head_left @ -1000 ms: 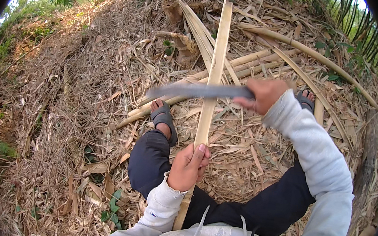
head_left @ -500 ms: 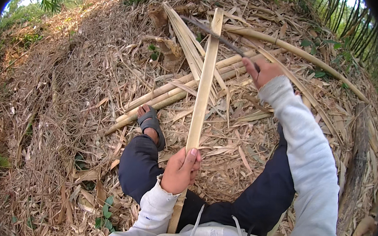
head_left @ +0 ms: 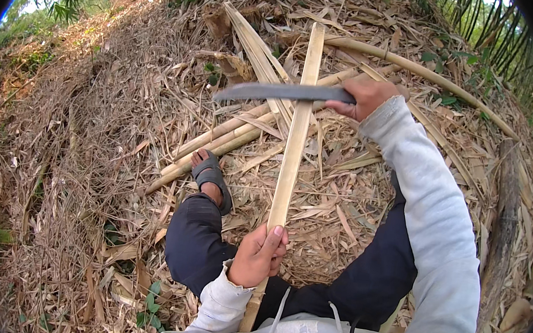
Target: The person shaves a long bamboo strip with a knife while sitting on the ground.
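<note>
My left hand (head_left: 258, 257) is closed round the lower part of a long split bamboo strip (head_left: 293, 150), thumb on top, in front of my lap. The strip points away from me, its lower end by my waist. My right hand (head_left: 369, 99) grips the handle of a machete (head_left: 274, 92), a long dark blade pointing left. Its blade lies flat across the upper part of the strip; whether it touches the wood I cannot tell. The fingers of my right hand cover most of the handle.
Several bamboo poles (head_left: 217, 145) lie crosswise beyond my sandalled foot (head_left: 213, 179). A bundle of split strips (head_left: 253, 45) leans near a cut stump (head_left: 231, 66). One long curved pole (head_left: 419, 71) runs at the right, and a grey log (head_left: 505, 217) lies beyond my right arm. Dry leaves and shavings cover the ground.
The machete has come nearer along the strip, its blade turning from edge-on to broadside. My left hand and the strip have shifted slightly; the strip's far end now leans more right.
</note>
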`<state>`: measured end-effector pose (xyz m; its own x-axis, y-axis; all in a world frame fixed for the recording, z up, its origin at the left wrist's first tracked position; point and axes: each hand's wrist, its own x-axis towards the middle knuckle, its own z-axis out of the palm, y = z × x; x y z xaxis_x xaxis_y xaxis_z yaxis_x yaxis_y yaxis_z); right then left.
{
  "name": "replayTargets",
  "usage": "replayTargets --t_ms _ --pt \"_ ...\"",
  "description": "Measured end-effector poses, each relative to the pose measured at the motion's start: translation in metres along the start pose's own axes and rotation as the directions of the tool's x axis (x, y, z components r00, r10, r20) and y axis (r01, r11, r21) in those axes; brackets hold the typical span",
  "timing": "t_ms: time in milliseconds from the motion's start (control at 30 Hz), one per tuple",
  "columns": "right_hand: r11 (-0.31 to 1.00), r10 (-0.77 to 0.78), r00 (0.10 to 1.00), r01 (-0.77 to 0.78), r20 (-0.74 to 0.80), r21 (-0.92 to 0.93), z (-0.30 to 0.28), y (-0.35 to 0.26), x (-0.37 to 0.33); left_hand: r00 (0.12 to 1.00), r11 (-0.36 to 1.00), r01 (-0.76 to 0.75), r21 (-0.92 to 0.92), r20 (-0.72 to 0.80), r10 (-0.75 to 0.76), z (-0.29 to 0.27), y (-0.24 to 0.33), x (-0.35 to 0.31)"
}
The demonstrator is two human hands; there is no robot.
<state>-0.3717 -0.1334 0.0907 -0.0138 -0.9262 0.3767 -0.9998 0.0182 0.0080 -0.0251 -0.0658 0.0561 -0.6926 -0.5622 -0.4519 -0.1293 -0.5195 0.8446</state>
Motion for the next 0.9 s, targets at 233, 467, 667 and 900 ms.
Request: replayTargets --t_ms 233,467,667,900 --pt "0.804 0.59 0.807 -0.588 -0.003 0.084 0.025 0.069 -0.018 0.988 0.994 0.016 -0.107 0.152 0.0 -0.001 0.001 -0.004" --pt "0.684 0.631 0.776 -0.57 0.024 0.455 0.014 0.019 -0.016 0.989 0.997 -0.042 -0.07 0.14 0.051 0.0 0.02 -0.009" --pt "0.294 0.67 0.732 -0.41 0.12 0.864 0.003 -0.011 -0.005 0.982 0.989 -0.108 -0.098 0.148 0.121 0.0 0.054 -0.022" --pt "-0.113 0.641 0.71 -0.289 0.292 0.951 -0.022 -0.049 -0.015 0.982 0.985 -0.169 -0.021 0.083 0.17 0.008 0.094 -0.013"
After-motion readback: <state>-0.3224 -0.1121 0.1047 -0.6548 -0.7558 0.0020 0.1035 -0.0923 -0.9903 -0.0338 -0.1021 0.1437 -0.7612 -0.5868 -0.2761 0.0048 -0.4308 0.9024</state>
